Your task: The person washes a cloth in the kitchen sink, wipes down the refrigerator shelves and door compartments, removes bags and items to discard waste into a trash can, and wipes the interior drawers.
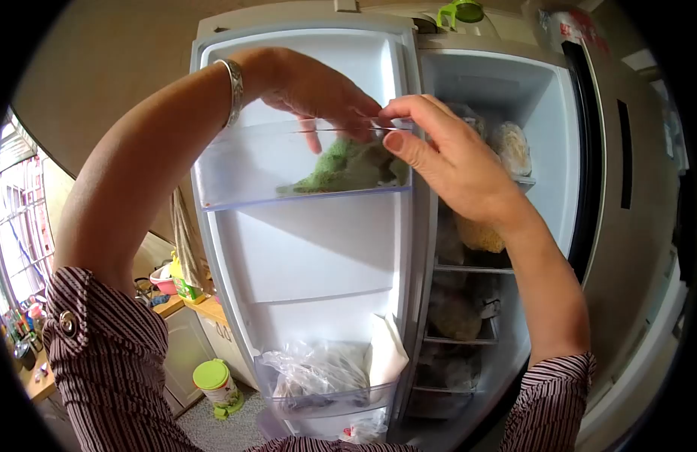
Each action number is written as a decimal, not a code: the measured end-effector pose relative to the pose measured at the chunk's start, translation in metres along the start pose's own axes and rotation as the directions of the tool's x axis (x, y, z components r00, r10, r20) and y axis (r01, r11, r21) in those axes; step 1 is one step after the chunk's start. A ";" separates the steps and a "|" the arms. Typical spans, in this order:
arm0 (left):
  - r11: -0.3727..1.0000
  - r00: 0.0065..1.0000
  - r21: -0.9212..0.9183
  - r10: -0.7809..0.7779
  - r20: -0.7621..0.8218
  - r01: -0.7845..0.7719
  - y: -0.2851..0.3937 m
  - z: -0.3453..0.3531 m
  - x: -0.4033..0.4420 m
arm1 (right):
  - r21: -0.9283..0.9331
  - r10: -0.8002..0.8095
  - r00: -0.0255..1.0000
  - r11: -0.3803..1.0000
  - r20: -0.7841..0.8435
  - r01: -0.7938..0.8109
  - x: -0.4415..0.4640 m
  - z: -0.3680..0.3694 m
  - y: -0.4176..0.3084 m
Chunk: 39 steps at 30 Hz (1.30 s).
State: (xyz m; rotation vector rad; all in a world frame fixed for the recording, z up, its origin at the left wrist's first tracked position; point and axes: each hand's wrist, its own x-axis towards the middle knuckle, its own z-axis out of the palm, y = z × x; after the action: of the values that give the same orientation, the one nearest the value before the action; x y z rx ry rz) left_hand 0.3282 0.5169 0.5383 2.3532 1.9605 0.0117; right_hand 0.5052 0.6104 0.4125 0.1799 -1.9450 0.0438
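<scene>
My left hand (318, 92) reaches over the rim of a clear door bin (243, 169) high on the open fridge door. Its fingertips dip inside, onto a fuzzy green cloth (337, 167) bunched at the bin's right end; one finger hangs apart from the others. Seen through the plastic, the exact grip is partly blurred. At the right end of the same bin is my right hand (454, 154), thumb against the outside of the front panel and index finger over the rim.
A lower door bin (333, 399) holds crumpled plastic bags (314, 369) and a white packet (386, 350). On the right, fridge shelves (476, 269) carry bagged food (512, 148). A green-lidded container (215, 377) stands on the floor at left, near a counter (209, 307).
</scene>
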 end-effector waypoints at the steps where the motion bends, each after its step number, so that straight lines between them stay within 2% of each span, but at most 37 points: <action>1: 1.000 1.000 0.008 -0.007 0.004 0.006 0.002 0.002 0.003 | 0.006 0.000 1.000 1.000 -0.009 0.000 -0.001 0.002 -0.001; 3: 0.999 0.996 0.035 -0.024 0.087 0.022 0.008 0.008 0.002 | 0.010 -0.014 1.000 1.000 -0.028 0.014 -0.002 0.007 -0.001; 4: 0.982 0.981 0.102 -0.170 0.091 0.161 0.024 0.012 -0.004 | -0.056 -0.037 0.998 0.998 -0.053 0.034 -0.002 0.010 0.000; 8: 0.974 0.978 0.194 -0.146 0.149 0.115 0.016 0.013 0.007 | -0.110 -0.040 0.997 0.993 -0.067 0.032 -0.003 0.019 0.008; 10: 0.957 0.963 0.112 -0.268 -0.027 0.269 0.028 0.018 -0.006 | -0.116 -0.043 0.998 0.993 -0.051 0.037 -0.002 0.019 0.012; 11: 0.954 0.961 0.116 -0.276 -0.021 0.277 0.019 0.015 -0.005 | -0.107 -0.040 0.998 0.994 -0.057 0.034 -0.002 0.019 0.013; 13: 0.978 0.984 -0.110 -0.179 0.015 0.179 -0.006 0.007 -0.004 | -0.080 -0.066 0.994 0.995 -0.086 0.060 -0.002 0.021 0.015; 17: 0.968 0.990 -0.206 -0.131 0.060 0.141 -0.026 0.003 -0.013 | -0.035 -0.075 0.988 0.997 -0.135 0.071 -0.004 0.024 0.019; 19: 0.991 0.990 -0.080 -0.101 0.094 0.109 -0.032 0.000 -0.022 | -0.050 -0.070 0.990 0.997 -0.124 0.064 -0.005 0.024 0.019; 21: 0.990 0.985 -0.094 -0.090 0.144 0.105 -0.041 -0.003 -0.027 | -0.062 -0.031 0.996 0.998 -0.087 0.025 -0.006 0.020 0.015; 22: 0.989 0.989 -0.119 -0.077 0.123 0.092 -0.048 -0.003 -0.029 | -0.081 0.008 0.999 0.997 -0.045 -0.012 -0.007 0.019 0.013; 25: 0.984 0.993 -0.156 -0.070 0.096 0.084 -0.052 -0.004 -0.041 | -0.044 0.040 0.997 0.998 -0.064 -0.043 -0.007 0.021 0.013; 28: 0.991 0.981 -0.082 -0.092 0.168 0.107 -0.057 -0.007 -0.050 | -0.059 0.036 0.996 0.997 -0.077 -0.041 -0.008 0.022 0.011; 30: 0.982 0.945 0.187 -0.065 0.322 0.004 -0.064 -0.013 -0.055 | -0.046 0.018 0.996 0.999 -0.084 -0.022 -0.009 0.023 0.014; 31: 0.983 0.945 0.185 -0.068 0.319 0.008 -0.065 -0.013 -0.056 | -0.033 0.004 0.995 0.999 -0.095 -0.007 -0.009 0.024 0.015; 33: 0.788 0.927 0.611 -0.280 0.250 0.073 -0.067 -0.014 -0.063 | -0.036 -0.015 0.995 0.999 -0.099 0.011 -0.009 0.025 0.015; 34: 0.852 0.974 0.523 -0.116 0.194 -0.002 -0.067 -0.015 -0.069 | -0.046 -0.031 0.994 0.999 -0.106 0.026 -0.009 0.025 0.015; 35: 0.817 0.989 0.565 -0.146 0.011 0.115 -0.051 -0.009 -0.071 | -0.042 -0.038 0.994 0.999 -0.102 0.033 -0.009 0.025 0.014; 36: 0.824 0.996 0.564 0.004 -0.093 0.049 -0.055 -0.013 -0.070 | -0.060 -0.002 0.996 0.998 -0.094 -0.004 -0.010 0.025 0.011; 37: 0.819 0.968 0.574 0.156 -0.198 -0.014 -0.056 -0.018 -0.071 | -0.082 0.029 0.996 0.996 -0.090 -0.037 -0.009 0.024 0.010; 39: 0.743 0.912 0.669 0.291 -0.289 -0.025 -0.049 -0.025 -0.071 | -0.084 0.021 0.996 0.996 -0.091 -0.029 -0.009 0.024 0.008</action>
State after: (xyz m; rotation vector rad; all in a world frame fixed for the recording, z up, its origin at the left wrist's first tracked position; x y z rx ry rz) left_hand 0.2656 0.4571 0.5632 3.1810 2.1767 -0.2842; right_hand 0.4849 0.6162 0.3958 0.0948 -1.8556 -0.0147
